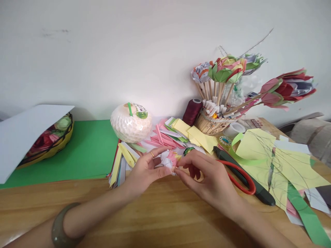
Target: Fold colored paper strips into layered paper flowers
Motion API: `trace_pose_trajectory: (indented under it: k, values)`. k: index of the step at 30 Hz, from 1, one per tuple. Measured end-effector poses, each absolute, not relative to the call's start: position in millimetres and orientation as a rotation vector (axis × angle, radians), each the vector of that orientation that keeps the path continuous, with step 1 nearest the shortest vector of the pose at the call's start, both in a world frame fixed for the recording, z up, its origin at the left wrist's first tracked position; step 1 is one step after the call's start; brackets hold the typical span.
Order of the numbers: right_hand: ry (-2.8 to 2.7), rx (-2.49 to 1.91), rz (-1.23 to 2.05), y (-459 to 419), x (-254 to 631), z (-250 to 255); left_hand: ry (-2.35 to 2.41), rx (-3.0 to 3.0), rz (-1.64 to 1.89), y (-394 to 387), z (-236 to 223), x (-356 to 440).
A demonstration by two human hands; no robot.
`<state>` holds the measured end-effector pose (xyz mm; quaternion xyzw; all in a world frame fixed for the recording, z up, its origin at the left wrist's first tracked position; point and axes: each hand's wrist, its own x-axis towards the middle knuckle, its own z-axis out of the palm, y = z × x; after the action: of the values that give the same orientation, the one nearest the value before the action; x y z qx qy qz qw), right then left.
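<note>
Above the table's near part, my left hand (144,168) holds a small folded paper flower (168,159) with white, pink and some yellow petals. Its fingers are closed round the flower's left side. My right hand (207,172) pinches the flower's right edge between thumb and forefinger; its other fingers are curled under. Just behind the hands lie pink folded paper strips (161,137) and yellow paper pieces (199,136). To the right of my right hand are red-handled scissors (249,184) and a dark green-black tool (263,196), its kind unclear.
A foam-netted round fruit (131,124) stands on a green sheet (90,148). At the left, a white sheet (33,134) partly covers a basket (62,148). Finished paper flowers (227,69) stand in a wooden pot (212,124) beside a maroon thread spool (192,112). Wires lie across yellow sheets (297,168).
</note>
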<state>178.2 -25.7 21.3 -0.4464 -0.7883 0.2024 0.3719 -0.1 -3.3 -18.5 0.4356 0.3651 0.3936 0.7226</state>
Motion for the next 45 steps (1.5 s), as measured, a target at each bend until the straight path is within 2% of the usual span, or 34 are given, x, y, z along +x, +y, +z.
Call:
trace_pose_trajectory:
  k: [7, 13, 18, 26, 31, 36, 45]
  values:
    - [-2.105, -1.106, 0.412, -25, 179, 13, 0.811, 1.048, 0.849, -6, -12, 3]
    - [-2.161, -0.981, -0.200, -30, 180, 7, 0.802, 0.994, 0.890, -9, -14, 4]
    - [-2.148, -0.921, -0.360, -31, 182, 9, 0.853, 0.942, 0.917, -9, -14, 3]
    - [-2.267, -0.790, -0.361, -35, 179, 10, 0.844, 0.924, 0.991, -8, -15, 3]
    - [-2.224, -0.873, -0.283, -34, 180, 11, 0.824, 0.939, 0.980, -8, -17, 1]
    - [-2.244, -0.730, -0.267, -36, 181, 16, 0.800, 0.972, 1.006, -7, -17, 2]
    - [-1.986, -0.987, 0.179, -36, 175, 15, 0.628, 0.993, 0.959, -10, -16, 2]
